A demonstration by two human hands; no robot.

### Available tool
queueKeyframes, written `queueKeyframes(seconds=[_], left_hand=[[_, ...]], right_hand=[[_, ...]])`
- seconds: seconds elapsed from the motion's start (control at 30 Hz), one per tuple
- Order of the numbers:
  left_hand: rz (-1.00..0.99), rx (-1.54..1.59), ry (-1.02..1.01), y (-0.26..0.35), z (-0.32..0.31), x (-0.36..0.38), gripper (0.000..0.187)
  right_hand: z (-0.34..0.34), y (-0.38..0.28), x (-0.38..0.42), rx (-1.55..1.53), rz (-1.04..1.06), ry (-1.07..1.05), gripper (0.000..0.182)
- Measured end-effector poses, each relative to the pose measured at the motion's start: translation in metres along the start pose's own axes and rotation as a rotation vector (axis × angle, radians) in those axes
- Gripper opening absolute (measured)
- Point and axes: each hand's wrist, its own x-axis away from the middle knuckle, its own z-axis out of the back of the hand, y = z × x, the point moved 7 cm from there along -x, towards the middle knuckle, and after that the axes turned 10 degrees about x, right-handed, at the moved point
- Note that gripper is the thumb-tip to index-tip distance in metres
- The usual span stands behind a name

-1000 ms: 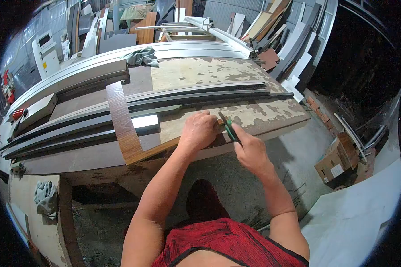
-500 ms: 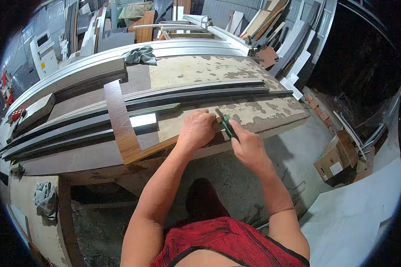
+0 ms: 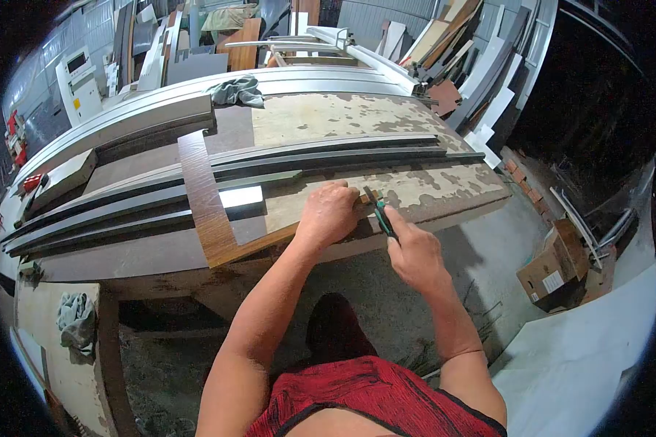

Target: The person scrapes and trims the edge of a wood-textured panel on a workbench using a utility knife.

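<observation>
My right hand (image 3: 415,251) is wrapped round the green-and-black handle of what looks like a file (image 3: 381,213), its narrow dark blade pointing away from me. That blade touches or lies just over the end of a brown wood-grain strip (image 3: 270,238) along the near edge of the workbench (image 3: 444,207). Closed fingers of my left hand (image 3: 332,210) press on the strip just left of the blade; their tips are partly hidden. Another wood-grain piece (image 3: 205,193) lies crosswise to the left, over long dark metal profiles (image 3: 124,207).
A small white block (image 3: 241,197) rests beside the crosswise piece. Grey cloths lie on the far bench (image 3: 237,92) and on a lower table (image 3: 76,320). To the right, a cardboard box (image 3: 554,273) stands on the floor. Boards (image 3: 488,69) lean at the back.
The file and my right hand have shifted slightly right and toward me. My left hand keeps its place on the strip. The whole view has moved a little.
</observation>
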Motion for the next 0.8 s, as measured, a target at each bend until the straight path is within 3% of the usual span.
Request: queueKeyframes(seconds=[0.8], left_hand=[[0.019,-0.025,-0.022,0.004,0.002,0.000,0.021]], right_hand=[[-0.002,0.002,-0.005,0.027,0.021,0.004,0.050]])
